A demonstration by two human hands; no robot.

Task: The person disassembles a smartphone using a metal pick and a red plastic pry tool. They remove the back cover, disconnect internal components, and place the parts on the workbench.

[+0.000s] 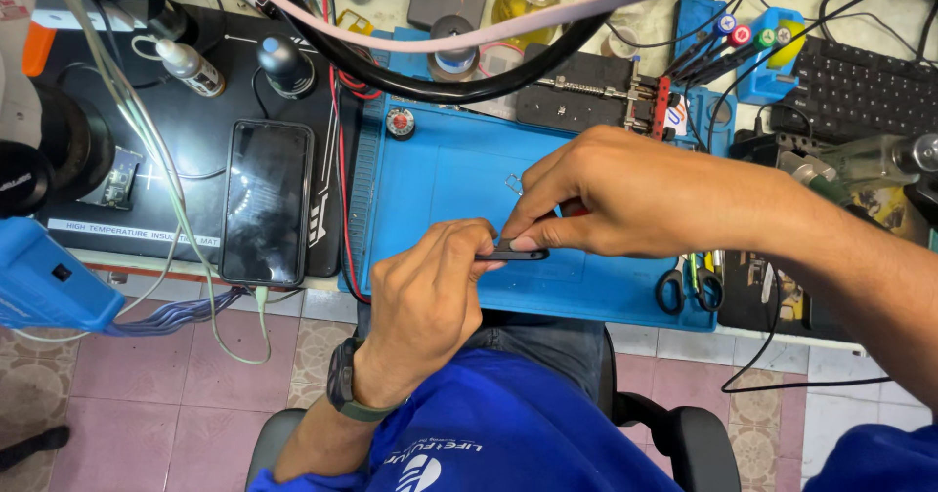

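Both hands pinch the thin dark part (513, 254), left hand (425, 301) at seven o'clock, right hand (606, 194) at one o'clock; best gripped steadily, low over the blue mat (440, 179).

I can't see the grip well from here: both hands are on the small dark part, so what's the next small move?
Probably lower it onto the blue mat: the small dark part sits pinched edge-on between left hand and right hand, above the mat's near edge.

Dark phone screen (266, 201) lies on black mat (195, 111)
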